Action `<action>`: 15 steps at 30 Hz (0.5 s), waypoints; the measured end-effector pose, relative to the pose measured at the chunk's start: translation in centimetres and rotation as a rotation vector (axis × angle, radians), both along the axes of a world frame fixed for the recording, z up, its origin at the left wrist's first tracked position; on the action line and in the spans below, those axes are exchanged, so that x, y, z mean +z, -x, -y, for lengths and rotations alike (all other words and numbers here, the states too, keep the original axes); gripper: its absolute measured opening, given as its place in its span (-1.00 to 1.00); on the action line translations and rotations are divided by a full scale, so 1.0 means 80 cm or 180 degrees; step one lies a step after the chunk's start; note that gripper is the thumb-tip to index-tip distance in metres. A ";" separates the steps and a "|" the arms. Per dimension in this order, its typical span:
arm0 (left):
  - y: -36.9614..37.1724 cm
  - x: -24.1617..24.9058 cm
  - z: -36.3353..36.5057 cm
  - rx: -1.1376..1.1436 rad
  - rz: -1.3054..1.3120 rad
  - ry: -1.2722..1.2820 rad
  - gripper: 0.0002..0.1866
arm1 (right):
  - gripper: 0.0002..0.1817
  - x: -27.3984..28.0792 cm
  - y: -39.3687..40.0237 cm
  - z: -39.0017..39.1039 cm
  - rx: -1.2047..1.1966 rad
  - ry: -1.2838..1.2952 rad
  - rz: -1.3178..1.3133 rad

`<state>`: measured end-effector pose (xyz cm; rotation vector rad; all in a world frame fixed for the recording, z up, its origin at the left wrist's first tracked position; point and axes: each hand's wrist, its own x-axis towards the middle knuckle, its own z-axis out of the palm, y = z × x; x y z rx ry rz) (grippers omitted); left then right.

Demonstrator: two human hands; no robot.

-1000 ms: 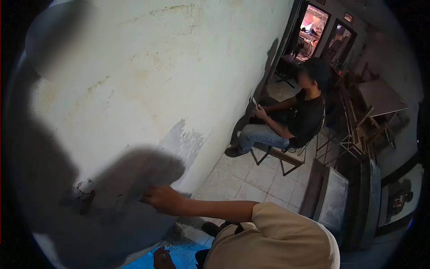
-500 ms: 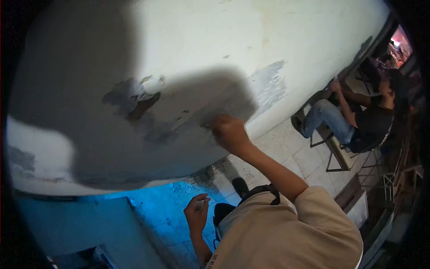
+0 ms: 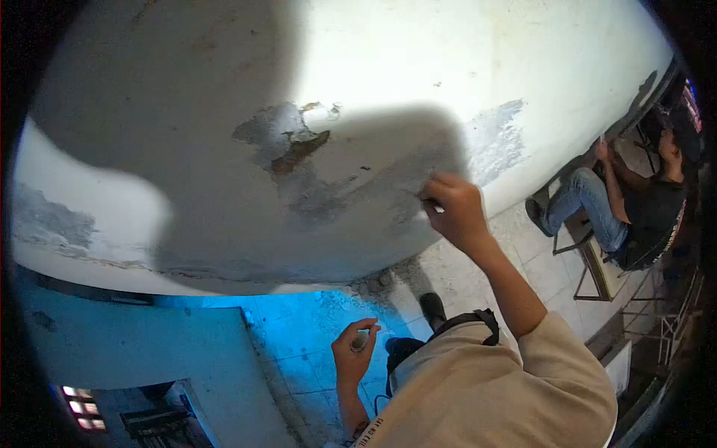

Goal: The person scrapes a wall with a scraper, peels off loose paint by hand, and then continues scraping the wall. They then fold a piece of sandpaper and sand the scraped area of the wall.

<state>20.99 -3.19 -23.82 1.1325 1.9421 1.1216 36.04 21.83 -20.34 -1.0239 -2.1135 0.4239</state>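
My right hand (image 3: 455, 213) is closed in a pinch against the pale wall (image 3: 388, 67), beside a grey patch of bare plaster (image 3: 317, 198). Anything between its fingertips is too small or too shaded to name. Left of this hand, the wall has a hole with a brown, broken edge (image 3: 300, 153). Lower down, away from the wall, my left hand (image 3: 352, 355) is curled round a small, greyish, rounded thing (image 3: 359, 341) that I cannot identify. Shadow covers much of the wall around my right hand.
On the right, another person (image 3: 612, 201) sits on a low stool (image 3: 597, 272) close to the wall. Crumbled debris (image 3: 381, 287) lies along the wall's foot on the tiled floor (image 3: 310, 373). A blue-lit partition (image 3: 164, 340) with an opening stands at lower left.
The view has shifted, so the wall and seated person appear farther right. My right hand remains at the wall with its fingers turned slightly differently. My left hand stays curled.
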 end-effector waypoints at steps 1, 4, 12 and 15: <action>0.004 -0.002 0.001 0.0015 -0.0025 -0.0019 -0.85 | -0.88 -0.010 0.011 -0.002 0.0015 -0.0019 -0.0025; 0.005 -0.012 0.004 0.0060 0.0053 -0.0061 -0.84 | -0.85 -0.033 0.028 0.000 0.0163 -0.0173 0.0154; 0.006 0.000 -0.001 0.0026 0.0053 0.0293 -0.84 | -0.86 -0.070 0.035 -0.005 0.0114 -0.0295 0.0388; 0.012 0.001 0.003 -0.0065 -0.0164 0.0134 -0.85 | -0.84 -0.133 0.056 0.000 0.0347 -0.0881 0.0855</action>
